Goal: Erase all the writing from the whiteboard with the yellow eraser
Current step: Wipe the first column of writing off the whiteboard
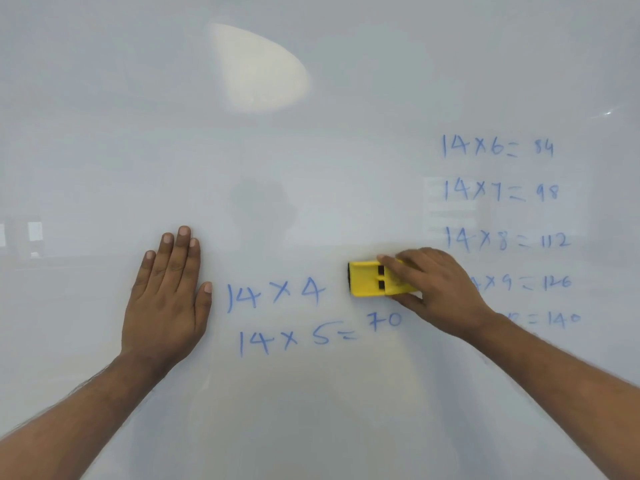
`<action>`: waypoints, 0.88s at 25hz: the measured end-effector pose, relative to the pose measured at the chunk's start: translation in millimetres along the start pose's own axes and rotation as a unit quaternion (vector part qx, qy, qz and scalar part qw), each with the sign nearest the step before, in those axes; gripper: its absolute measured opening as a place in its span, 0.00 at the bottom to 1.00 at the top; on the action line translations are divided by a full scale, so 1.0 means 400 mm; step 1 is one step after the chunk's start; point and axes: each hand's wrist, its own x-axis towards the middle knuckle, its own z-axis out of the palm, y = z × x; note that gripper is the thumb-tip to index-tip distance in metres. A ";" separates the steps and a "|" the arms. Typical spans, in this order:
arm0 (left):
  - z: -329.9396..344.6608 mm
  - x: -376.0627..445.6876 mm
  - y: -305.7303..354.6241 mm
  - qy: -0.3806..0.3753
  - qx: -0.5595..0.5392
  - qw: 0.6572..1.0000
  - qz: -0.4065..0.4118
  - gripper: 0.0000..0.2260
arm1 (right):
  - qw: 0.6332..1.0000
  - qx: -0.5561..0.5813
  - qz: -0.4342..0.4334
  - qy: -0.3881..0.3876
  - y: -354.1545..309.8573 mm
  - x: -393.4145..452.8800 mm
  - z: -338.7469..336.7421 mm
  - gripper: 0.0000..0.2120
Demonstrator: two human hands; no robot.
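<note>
Against the whiteboard, a person's left hand presses flat, fingers spread open, just left of blue writing reading "14 x 4". Right of it, the right hand clasps the yellow eraser against the board; more sums fill the right side.

A pale oval glare of light sits high on the glossy surface, left of centre. Below it lies a dim, dark reflected shape, and faint bright window-like reflections show at the far left edge
</note>
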 end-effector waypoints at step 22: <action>-0.001 -0.019 -0.004 -0.011 -0.002 1.000 -0.002 0.28 | 0.998 0.043 -0.047 0.015 -0.187 0.069 0.069 0.26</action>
